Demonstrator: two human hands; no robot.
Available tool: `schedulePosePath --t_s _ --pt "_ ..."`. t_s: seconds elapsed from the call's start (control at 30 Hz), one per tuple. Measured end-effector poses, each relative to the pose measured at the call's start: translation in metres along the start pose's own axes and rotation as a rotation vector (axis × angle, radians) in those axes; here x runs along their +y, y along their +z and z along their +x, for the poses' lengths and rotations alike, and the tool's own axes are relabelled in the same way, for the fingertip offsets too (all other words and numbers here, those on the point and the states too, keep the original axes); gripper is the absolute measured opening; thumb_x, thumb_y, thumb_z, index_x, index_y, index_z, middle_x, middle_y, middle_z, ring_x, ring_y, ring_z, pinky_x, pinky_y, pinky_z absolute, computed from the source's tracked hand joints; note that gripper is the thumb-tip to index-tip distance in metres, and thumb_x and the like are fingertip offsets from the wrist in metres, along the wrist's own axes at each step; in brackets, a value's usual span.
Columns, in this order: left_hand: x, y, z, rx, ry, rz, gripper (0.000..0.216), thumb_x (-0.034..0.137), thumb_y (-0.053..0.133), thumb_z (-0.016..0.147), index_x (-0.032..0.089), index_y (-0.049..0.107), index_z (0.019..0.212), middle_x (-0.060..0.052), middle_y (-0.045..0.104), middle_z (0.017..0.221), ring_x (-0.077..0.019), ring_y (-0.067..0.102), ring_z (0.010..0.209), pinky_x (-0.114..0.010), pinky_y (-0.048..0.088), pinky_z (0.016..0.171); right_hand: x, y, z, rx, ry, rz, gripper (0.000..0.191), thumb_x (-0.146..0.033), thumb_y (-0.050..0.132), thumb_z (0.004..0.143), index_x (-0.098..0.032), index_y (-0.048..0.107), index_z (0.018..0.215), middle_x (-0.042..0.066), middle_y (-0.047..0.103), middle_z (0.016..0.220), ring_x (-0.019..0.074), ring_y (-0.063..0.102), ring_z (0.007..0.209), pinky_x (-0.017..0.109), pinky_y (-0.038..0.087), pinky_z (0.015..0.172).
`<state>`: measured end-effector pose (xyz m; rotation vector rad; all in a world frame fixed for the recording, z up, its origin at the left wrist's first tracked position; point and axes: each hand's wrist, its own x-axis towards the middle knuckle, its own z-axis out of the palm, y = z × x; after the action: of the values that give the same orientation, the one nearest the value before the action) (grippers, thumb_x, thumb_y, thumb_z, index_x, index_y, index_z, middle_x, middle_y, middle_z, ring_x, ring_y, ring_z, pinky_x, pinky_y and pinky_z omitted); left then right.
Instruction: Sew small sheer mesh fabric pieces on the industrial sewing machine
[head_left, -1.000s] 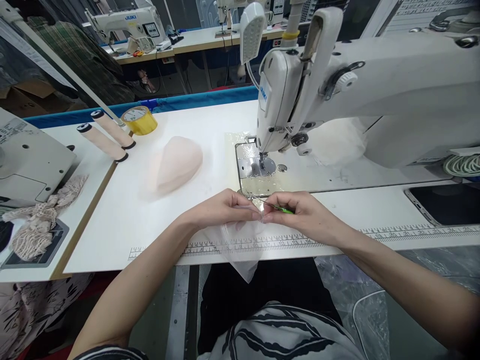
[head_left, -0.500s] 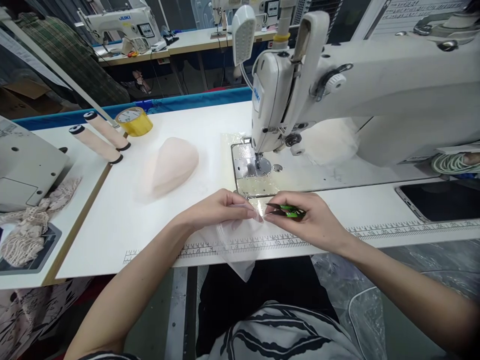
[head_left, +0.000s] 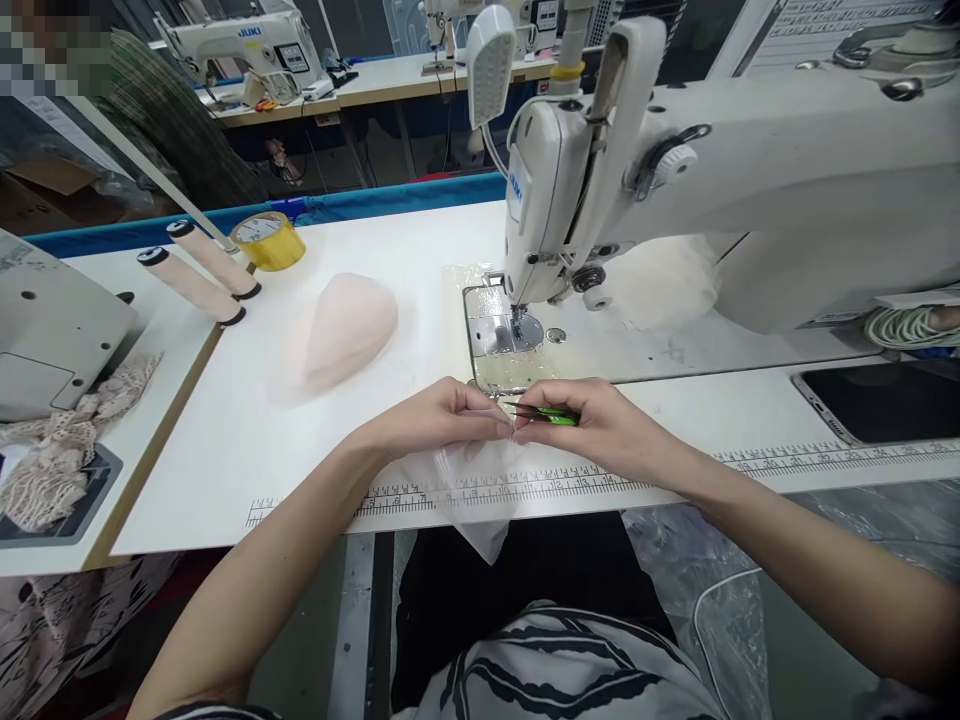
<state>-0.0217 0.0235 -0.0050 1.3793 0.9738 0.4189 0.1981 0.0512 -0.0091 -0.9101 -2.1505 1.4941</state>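
My left hand (head_left: 442, 412) pinches the top edge of a thin sheer piece of fabric (head_left: 480, 495) that hangs over the front edge of the white sewing table (head_left: 225, 450). My right hand (head_left: 600, 425) holds small green-handled thread snips (head_left: 551, 414), their blades pointing left and touching the fabric edge by my left fingertips. Both hands are just in front of the needle plate (head_left: 499, 340) of the white sewing machine (head_left: 712, 190).
A pale pink fabric piece (head_left: 341, 330) lies to the left. Two thread cones (head_left: 199, 270) and a yellow tape roll (head_left: 268, 240) sit at the far left, lace fabric (head_left: 60, 450) on a side table. A phone (head_left: 885, 400) lies at right. Another person sits at the back left.
My right hand drew the snips back to the right, then brought them left again to the fabric edge. My left hand has barely moved.
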Motion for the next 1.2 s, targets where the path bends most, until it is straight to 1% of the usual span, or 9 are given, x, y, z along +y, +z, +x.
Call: schedulePosePath --t_s 0.17,0.4,0.53,0.63,0.77,0.87,0.97,1.07,1.2 --pt "-0.001 0.0 0.001 0.004 -0.004 0.007 0.028 0.041 0.065 0.086 0.014 0.072 0.08 0.004 0.046 0.057 -0.0063 0.034 0.052 -0.021 0.025 0.048 0.0 0.001 0.001 0.001 0.041 0.062 0.02 -0.037 0.065 0.086 -0.018 0.063 0.079 -0.001 0.056 0.074 0.012 0.045 0.065 0.025 0.036 0.059" --pt "-0.003 0.0 0.002 0.002 0.004 -0.032 0.022 0.037 0.069 0.083 0.015 0.072 0.081 0.004 0.049 0.061 -0.0063 0.038 0.056 -0.02 0.029 0.052 0.002 0.001 0.0 -0.002 0.028 0.078 0.017 -0.035 0.064 0.086 -0.018 0.063 0.083 0.0 0.06 0.081 0.0144 0.053 0.073 0.027 0.041 0.065" --pt "-0.004 0.0 0.002 0.016 -0.016 -0.048 0.022 0.036 0.069 0.083 0.015 0.071 0.078 0.004 0.049 0.06 -0.0064 0.037 0.054 -0.021 0.028 0.052 0.001 0.0 0.002 0.094 -0.006 0.047 0.018 -0.035 0.061 0.088 -0.019 0.063 0.082 0.001 0.062 0.082 0.0156 0.054 0.076 0.028 0.042 0.067" --pt "-0.003 -0.001 0.001 0.033 -0.037 -0.036 0.024 0.039 0.069 0.083 0.015 0.071 0.077 0.004 0.048 0.059 -0.0065 0.037 0.054 -0.021 0.027 0.051 0.001 -0.001 0.003 0.112 -0.021 0.05 0.018 -0.035 0.061 0.088 -0.019 0.062 0.081 0.001 0.061 0.081 0.0154 0.055 0.076 0.027 0.042 0.067" --pt "-0.002 -0.001 0.001 0.032 -0.036 -0.025 0.022 0.037 0.069 0.084 0.016 0.073 0.08 0.003 0.05 0.06 -0.0065 0.038 0.054 -0.021 0.028 0.051 0.001 -0.005 0.002 0.253 -0.039 0.032 0.019 -0.036 0.064 0.086 -0.019 0.06 0.078 0.0 0.059 0.078 0.0138 0.052 0.071 0.027 0.041 0.065" --pt "-0.002 -0.001 0.001 0.026 -0.032 -0.032 0.023 0.038 0.067 0.086 0.016 0.073 0.084 0.003 0.05 0.059 -0.0065 0.038 0.054 -0.02 0.029 0.051 0.001 -0.008 -0.001 0.192 -0.036 -0.009 0.018 -0.034 0.066 0.086 -0.019 0.063 0.077 0.0 0.061 0.076 0.0135 0.052 0.069 0.026 0.041 0.063" --pt "-0.002 -0.001 0.001 0.032 -0.022 -0.037 0.024 0.038 0.066 0.086 0.016 0.074 0.088 0.003 0.052 0.06 -0.0071 0.04 0.054 -0.02 0.03 0.052 0.004 -0.008 -0.009 0.151 -0.058 -0.038 0.015 -0.035 0.065 0.087 -0.021 0.067 0.091 0.003 0.066 0.089 0.0161 0.059 0.076 0.027 0.045 0.065" --pt "-0.003 -0.001 0.002 0.037 -0.018 -0.05 0.024 0.037 0.065 0.087 0.017 0.074 0.097 0.002 0.054 0.062 -0.0079 0.041 0.055 -0.021 0.031 0.052 0.011 -0.007 -0.017 0.134 -0.127 -0.093 0.027 -0.036 0.058 0.093 -0.024 0.066 0.116 0.005 0.067 0.108 0.0197 0.062 0.093 0.03 0.049 0.075" --pt "-0.003 -0.002 0.002 0.026 -0.002 -0.057 0.027 0.04 0.065 0.087 0.018 0.073 0.1 0.003 0.053 0.06 -0.0079 0.042 0.056 -0.021 0.031 0.053 0.019 -0.005 -0.025 0.178 -0.235 -0.228 0.03 -0.032 0.051 0.098 -0.025 0.064 0.124 0.005 0.069 0.099 0.0189 0.063 0.087 0.032 0.051 0.074"
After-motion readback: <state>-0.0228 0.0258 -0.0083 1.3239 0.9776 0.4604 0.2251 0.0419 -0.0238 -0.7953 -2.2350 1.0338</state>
